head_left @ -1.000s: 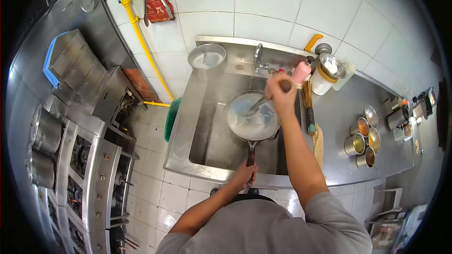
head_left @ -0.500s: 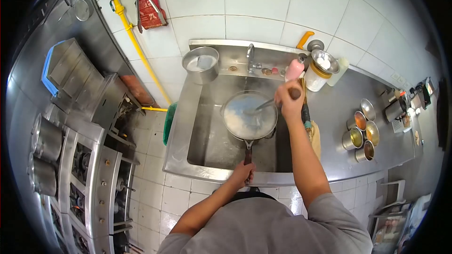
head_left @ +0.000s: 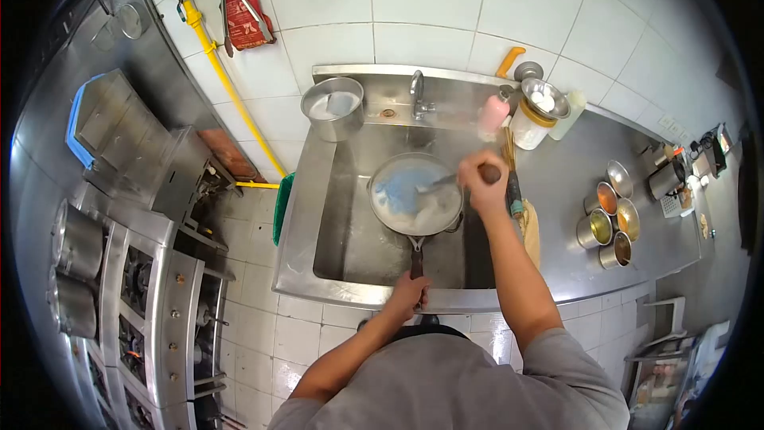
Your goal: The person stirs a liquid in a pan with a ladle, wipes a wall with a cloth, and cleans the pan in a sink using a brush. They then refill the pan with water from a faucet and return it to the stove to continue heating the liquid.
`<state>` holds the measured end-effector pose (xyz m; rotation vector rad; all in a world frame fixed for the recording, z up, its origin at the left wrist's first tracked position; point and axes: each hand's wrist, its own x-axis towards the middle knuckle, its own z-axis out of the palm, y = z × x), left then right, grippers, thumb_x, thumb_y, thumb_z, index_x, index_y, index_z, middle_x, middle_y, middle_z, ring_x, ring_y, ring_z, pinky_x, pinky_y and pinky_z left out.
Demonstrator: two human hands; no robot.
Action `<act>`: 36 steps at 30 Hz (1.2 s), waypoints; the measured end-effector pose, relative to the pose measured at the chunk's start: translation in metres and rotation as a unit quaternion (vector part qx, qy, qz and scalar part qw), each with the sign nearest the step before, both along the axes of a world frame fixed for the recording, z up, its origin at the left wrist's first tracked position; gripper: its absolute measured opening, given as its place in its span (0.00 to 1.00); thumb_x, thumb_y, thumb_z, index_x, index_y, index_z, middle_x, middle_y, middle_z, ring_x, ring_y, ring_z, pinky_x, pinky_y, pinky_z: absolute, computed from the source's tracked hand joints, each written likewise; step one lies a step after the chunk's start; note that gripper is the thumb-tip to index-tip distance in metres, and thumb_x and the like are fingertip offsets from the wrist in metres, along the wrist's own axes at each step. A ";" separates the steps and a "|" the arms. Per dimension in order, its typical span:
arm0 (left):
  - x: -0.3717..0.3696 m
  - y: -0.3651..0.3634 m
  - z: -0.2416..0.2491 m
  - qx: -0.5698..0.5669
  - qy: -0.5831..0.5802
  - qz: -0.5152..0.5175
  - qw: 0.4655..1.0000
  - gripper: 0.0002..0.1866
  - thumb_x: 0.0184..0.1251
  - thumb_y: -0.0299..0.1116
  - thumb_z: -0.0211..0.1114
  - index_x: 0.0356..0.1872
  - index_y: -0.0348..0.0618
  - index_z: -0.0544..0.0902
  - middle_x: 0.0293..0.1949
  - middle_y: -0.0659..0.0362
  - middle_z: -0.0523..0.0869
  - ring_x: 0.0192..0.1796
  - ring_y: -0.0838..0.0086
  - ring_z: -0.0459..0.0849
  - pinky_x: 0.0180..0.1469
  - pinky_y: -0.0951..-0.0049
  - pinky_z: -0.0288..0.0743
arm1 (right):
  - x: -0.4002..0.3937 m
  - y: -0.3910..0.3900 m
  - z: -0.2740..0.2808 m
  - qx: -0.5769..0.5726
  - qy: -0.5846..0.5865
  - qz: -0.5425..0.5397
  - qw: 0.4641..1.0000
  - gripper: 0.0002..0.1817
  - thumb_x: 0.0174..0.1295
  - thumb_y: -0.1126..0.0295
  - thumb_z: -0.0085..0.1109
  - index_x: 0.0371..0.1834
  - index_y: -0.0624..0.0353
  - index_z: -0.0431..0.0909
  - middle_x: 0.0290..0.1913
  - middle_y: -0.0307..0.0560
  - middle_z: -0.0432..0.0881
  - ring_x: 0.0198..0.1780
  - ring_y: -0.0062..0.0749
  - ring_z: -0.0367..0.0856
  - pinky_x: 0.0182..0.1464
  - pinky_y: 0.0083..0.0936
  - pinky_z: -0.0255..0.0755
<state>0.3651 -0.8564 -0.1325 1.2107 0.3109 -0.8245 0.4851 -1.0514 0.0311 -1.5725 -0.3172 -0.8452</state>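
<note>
In the sink (head_left: 338, 263) a frying pan (head_left: 422, 229) is tilted toward me, with white, cloudy, foamy liquid and a bluish patch inside. My left hand (head_left: 408, 293) is closed round the pan's dark handle (head_left: 417, 261) at the sink's front edge. A metal spatula (head_left: 439, 183) with a brown handle end reaches from my right hand (head_left: 482, 178) down into the pan. The fingers of that hand wrap round its handle, and motion blurs them slightly. The spatula's tip lies in the foam near the bluish patch.
Behind the pan stands a faucet (head_left: 419, 95); a metal pot (head_left: 333, 110) is at the sink's back left corner. A pink pump bottle (head_left: 493, 115) and a white tub (head_left: 532, 127) stand at the back right. Several metal cups (head_left: 595, 229) occupy the right counter. A stove (head_left: 135, 302) is at left.
My right hand has shifted slightly down and left with the spatula. Its tip sits differently in the foam, and the bluish patch shows more to the left. My left hand keeps its hold.
</note>
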 end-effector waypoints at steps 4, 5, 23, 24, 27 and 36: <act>0.003 0.001 0.008 0.020 -0.005 -0.004 1.000 0.09 0.60 0.30 0.61 0.35 0.41 0.70 0.20 0.61 0.72 0.16 0.75 0.71 0.15 0.70 0.65 | -0.022 0.014 0.084 0.124 0.010 0.011 0.992 0.08 0.61 0.79 0.56 0.26 0.60 0.68 0.18 0.41 0.69 0.17 0.23 0.65 0.20 0.23 0.63; -0.002 0.002 0.010 0.036 0.000 -0.003 0.999 0.09 0.60 0.30 0.61 0.35 0.42 0.69 0.19 0.61 0.72 0.15 0.75 0.71 0.15 0.70 0.64 | -0.026 0.016 0.094 0.125 0.013 0.012 0.992 0.08 0.61 0.79 0.56 0.26 0.60 0.68 0.18 0.41 0.69 0.17 0.23 0.65 0.20 0.23 0.63; 0.010 0.006 -0.019 0.004 -0.022 -0.013 1.000 0.09 0.61 0.32 0.60 0.34 0.43 0.69 0.17 0.62 0.70 0.13 0.74 0.69 0.13 0.70 0.61 | 0.011 0.058 0.050 0.046 0.070 -0.009 0.996 0.09 0.54 0.80 0.65 0.23 0.62 0.72 0.22 0.35 0.74 0.26 0.14 0.68 0.29 0.16 0.63; 0.018 0.006 -0.017 0.001 -0.025 -0.010 1.000 0.09 0.61 0.32 0.60 0.34 0.43 0.69 0.17 0.62 0.70 0.13 0.74 0.69 0.13 0.70 0.61 | -0.002 0.061 0.059 0.074 0.081 0.000 0.994 0.09 0.54 0.80 0.65 0.23 0.61 0.73 0.21 0.35 0.74 0.26 0.13 0.68 0.30 0.16 0.64; 0.013 0.013 -0.014 -0.060 0.002 -0.036 0.998 0.07 0.60 0.30 0.60 0.31 0.44 0.69 0.17 0.62 0.70 0.13 0.75 0.69 0.13 0.70 0.62 | -0.002 0.056 0.028 0.059 0.061 0.027 0.996 0.09 0.54 0.80 0.65 0.22 0.61 0.73 0.22 0.35 0.74 0.25 0.13 0.68 0.29 0.16 0.64; 0.021 0.019 -0.003 -0.146 0.146 -0.022 0.978 0.06 0.65 0.30 0.58 0.31 0.49 0.69 0.19 0.65 0.69 0.14 0.77 0.67 0.15 0.73 0.59 | 0.018 0.033 0.029 0.193 0.012 0.085 0.977 0.09 0.58 0.82 0.61 0.25 0.60 0.70 0.21 0.38 0.73 0.19 0.19 0.69 0.22 0.18 0.64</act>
